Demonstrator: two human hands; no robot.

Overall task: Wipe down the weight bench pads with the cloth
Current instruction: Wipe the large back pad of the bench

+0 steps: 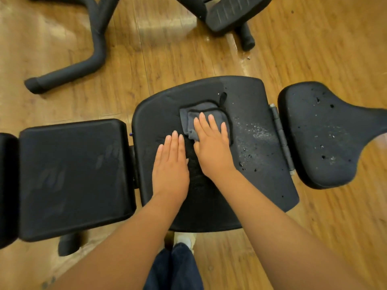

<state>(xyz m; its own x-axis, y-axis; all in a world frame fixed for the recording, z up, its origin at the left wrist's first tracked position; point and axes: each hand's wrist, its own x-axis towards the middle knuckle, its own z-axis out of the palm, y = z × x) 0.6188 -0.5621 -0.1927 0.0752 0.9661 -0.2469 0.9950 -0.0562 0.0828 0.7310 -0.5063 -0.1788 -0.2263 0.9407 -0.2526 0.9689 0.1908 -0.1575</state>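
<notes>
Both hands flat — right hand (pixel 211 143) on cloth (pixel 206 120), black frame leg (pixel 69 70) beyond

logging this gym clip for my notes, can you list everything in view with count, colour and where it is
middle bench pad: 1, black, centre, speckled with white dust and droplets on its right part
left bench pad: 1, black, left of the middle pad, faint finger smudges
right bench pad: 1, black, right of the hinge, pitted and spotted
hinge: 1, grey, between the middle and right pads
cloth: 1, grey with black edging, folded on the middle pad
curved frame tube: 1, black, on the floor upper left
other equipment: 1, black, top centre
floor: wood, brown
shoe: 1, white, below the pad
left hand: flat on the middle pad
right hand: presses flat on the cloth
</notes>
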